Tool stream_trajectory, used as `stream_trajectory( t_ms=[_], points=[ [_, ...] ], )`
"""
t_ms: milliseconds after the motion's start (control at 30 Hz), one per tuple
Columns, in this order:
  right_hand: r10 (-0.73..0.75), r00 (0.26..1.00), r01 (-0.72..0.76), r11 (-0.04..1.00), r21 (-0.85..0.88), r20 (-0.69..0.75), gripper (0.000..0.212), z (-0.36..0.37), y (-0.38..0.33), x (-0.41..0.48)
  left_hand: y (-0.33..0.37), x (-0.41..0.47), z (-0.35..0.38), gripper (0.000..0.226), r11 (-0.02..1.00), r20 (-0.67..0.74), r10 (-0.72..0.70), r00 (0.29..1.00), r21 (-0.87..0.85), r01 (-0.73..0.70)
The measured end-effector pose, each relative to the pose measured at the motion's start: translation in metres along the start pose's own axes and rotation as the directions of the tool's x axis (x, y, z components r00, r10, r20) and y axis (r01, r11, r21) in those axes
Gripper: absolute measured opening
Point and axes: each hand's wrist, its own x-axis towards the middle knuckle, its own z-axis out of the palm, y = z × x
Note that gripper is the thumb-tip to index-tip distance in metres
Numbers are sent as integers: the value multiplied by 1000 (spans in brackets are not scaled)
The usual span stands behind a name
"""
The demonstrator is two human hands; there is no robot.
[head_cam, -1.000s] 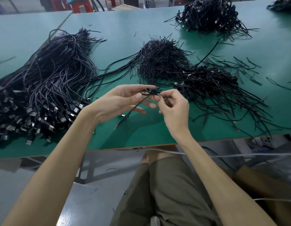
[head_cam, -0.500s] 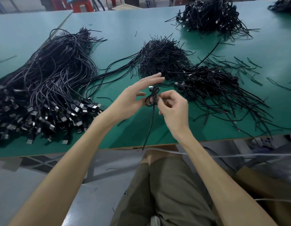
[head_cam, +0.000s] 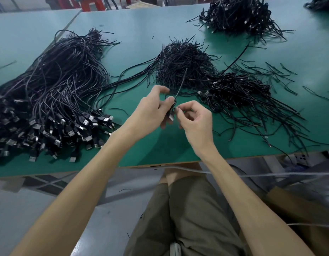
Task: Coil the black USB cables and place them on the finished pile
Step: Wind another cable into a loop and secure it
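Head camera, looking down at a green tabletop [head_cam: 141,34] from a seated person's viewpoint; two bare forearms reach forward and meet over the near middle of the tabletop; the left hand [head_cam: 152,109] has its fingers curled and pinches a small coiled black USB cable [head_cam: 175,97] between thumb and fingertips; the right hand [head_cam: 195,122], fingers also curled, pinches the same cable just beside the left thumb, so the two hands almost touch; the cable's silver plug [head_cam: 171,117] pokes out below the fingers, and one thin loose end rises straight up and away from the hands; the cable is held in the air above the tabletop, not resting on it; to the left lies a large bundle of uncoiled cables [head_cam: 58,80], their plugs heaped toward the near edge; beyond the hands sits a heap of short thin wires [head_cam: 184,65]; just right of that heap is the finished pile [head_cam: 239,89] of coiled cables, with loose ends fanning out to the right; a farther pile [head_cam: 237,13] of cables lies near the back right; below the tabletop edge, olive shorts [head_cam: 187,218] cover the person's lap, and a pale cord [head_cam: 252,175] runs across under the edge.
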Motion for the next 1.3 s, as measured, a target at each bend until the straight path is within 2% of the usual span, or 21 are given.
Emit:
stream_trajectory(
  t_ms=[67,167,333,400,533,633,700,867,967,1033,1100,1200,1300],
  points=[
    [-6,1000,6,1000,1,-5,8,0,1,0,2,-1,0,22,997,69,28,997,-72,-23],
    [-8,1000,8,1000,16,-10,8,0,3,1,1,-4,-6,33,995,160,93,983,-48,-86],
    [-3,1000,3,1000,31,-24,8,0,4,1,-6,-6,-16,52,993,260,114,959,-44,-106],
    [-4,1000,4,1000,21,-23,8,0,5,1,-8,-5,-13,48,991,228,122,966,24,-130],
    [-4,1000,5,1000,18,-16,7,2,5,-1,-7,-4,-9,31,966,55,180,982,176,-187],
    [-4,1000,4,1000,19,-12,8,2,2,0,-4,-2,-9,11,966,64,219,974,126,-226],
    [-9,1000,9,1000,8,-8,9,1,2,0,-3,-1,-10,5,973,91,191,977,112,-201],
    [-45,999,45,998,-37,-13,9,5,0,-1,-1,-2,-10,9,910,41,214,976,355,-215],
    [-71,997,68,994,-82,-41,17,5,0,-1,3,0,-3,16,892,0,234,972,398,-215],
    [-76,996,71,993,-98,-52,21,5,0,-1,4,3,-1,20,931,-35,178,983,328,-157],
    [-72,995,65,992,-107,-64,21,5,1,-1,6,4,0,19,978,-36,99,994,186,-91],
    [-61,994,53,995,-88,-87,13,3,1,-1,9,4,-3,21,997,30,27,999,-72,-25],
    [-71,995,68,996,-57,-67,9,1,0,-1,10,3,-14,33,989,142,42,989,-149,-20]
  ],
)
